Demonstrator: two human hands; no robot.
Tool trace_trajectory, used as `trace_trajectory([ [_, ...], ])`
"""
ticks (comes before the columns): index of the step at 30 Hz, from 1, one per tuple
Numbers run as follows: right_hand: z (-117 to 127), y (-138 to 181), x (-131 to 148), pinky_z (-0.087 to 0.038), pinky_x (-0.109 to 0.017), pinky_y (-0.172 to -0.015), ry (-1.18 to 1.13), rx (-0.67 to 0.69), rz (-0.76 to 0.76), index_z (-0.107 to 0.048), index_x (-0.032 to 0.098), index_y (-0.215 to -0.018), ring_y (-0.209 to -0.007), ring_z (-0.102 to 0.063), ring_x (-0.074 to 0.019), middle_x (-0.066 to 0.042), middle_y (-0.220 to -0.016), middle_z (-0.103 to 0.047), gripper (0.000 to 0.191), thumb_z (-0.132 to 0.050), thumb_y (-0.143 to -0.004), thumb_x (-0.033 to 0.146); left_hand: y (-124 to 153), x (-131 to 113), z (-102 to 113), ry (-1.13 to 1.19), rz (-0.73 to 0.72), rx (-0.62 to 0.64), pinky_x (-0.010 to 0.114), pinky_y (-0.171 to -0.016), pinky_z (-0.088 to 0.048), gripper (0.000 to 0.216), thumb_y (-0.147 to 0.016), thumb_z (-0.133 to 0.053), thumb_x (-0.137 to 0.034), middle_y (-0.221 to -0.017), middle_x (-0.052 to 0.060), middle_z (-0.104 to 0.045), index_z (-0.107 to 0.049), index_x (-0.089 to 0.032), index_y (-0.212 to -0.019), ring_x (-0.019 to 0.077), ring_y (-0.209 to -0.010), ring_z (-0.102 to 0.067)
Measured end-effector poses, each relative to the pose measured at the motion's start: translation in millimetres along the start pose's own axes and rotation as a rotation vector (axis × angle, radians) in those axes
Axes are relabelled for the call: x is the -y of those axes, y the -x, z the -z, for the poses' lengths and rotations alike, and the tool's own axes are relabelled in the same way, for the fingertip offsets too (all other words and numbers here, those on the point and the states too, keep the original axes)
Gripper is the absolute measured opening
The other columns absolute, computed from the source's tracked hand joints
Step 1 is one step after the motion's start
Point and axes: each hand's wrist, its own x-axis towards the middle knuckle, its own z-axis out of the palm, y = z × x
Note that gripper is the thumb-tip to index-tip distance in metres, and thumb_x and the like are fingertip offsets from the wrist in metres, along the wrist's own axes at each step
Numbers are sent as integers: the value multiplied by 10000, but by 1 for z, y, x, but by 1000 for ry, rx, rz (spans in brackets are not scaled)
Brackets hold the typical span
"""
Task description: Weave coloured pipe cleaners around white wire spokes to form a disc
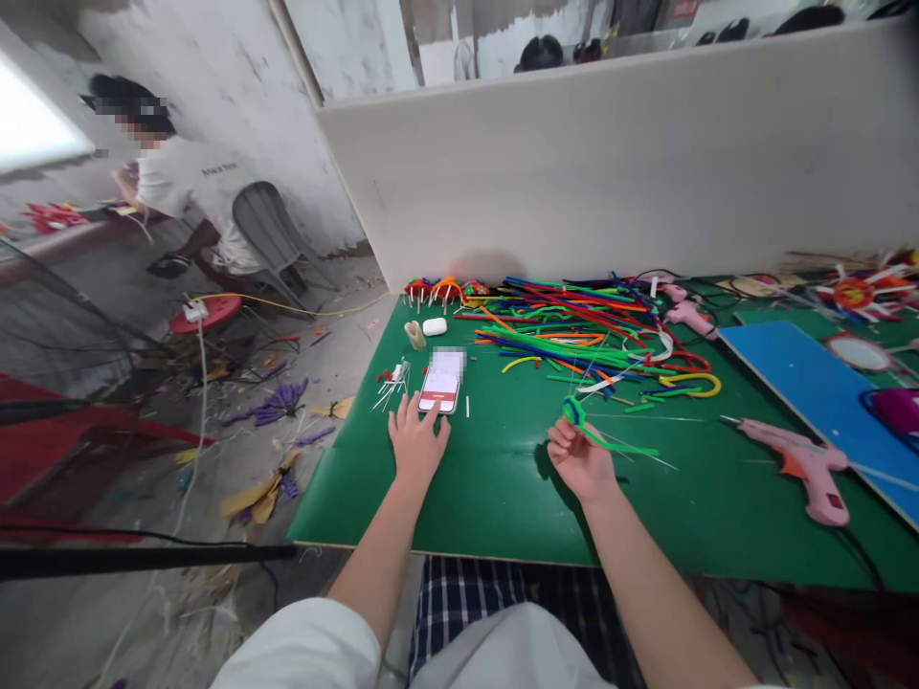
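Observation:
My left hand [416,442] lies flat on the green table [495,488], fingers spread, fingertips touching the lower edge of a phone [440,385] with a lit screen. My right hand [580,461] is closed around a green pipe cleaner [607,440] whose near end is coiled with a blue one into a small loop above my fingers; its tail trails right across the table.
A heap of coloured pipe cleaners [581,330] lies behind the phone. Two pink glue guns [800,464] [685,311], a blue board [811,392] and finished flowers [858,287] are on the right. White sticks [392,383] lie left of the phone. Another person [179,201] sits far left.

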Motion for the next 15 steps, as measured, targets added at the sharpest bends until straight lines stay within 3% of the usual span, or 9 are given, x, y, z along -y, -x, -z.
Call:
trace_trajectory([
  [7,-5,4,2,-300,-208,-403,93,1,59,-488,206,-573,-472,-371,-75,32,-502,-407,140,-565,-688,227,4,-11,4,229,-65,-75,442,-1008,-187,427,-747,-460,-254,-1274,121,-401,-459,-176,-1167,256,-1227,-284],
  [10,-11,3,6,-313,-217,-407,286,-55,117,-530,201,-620,-479,-430,-87,24,-505,-469,105,-603,-678,249,2,-28,9,450,-166,19,407,-993,-247,404,-749,-462,-242,-1236,103,-439,-466,-190,-1149,231,-1192,-335],
  [13,-17,-7,18,-322,-216,-404,426,-131,230,-549,191,-636,-454,-446,-83,29,-501,-501,114,-639,-646,260,-12,-57,14,750,-129,125,391,-977,-285,381,-770,-444,-263,-1163,96,-491,-463,-192,-1144,207,-1133,-400],
  [15,-18,-19,31,-336,-220,-407,545,-124,286,-560,180,-634,-438,-454,-81,29,-505,-517,137,-642,-637,289,-25,-79,15,1062,-70,303,373,-915,-362,393,-777,-442,-285,-1113,97,-519,-444,-192,-1159,192,-1045,-474],
])
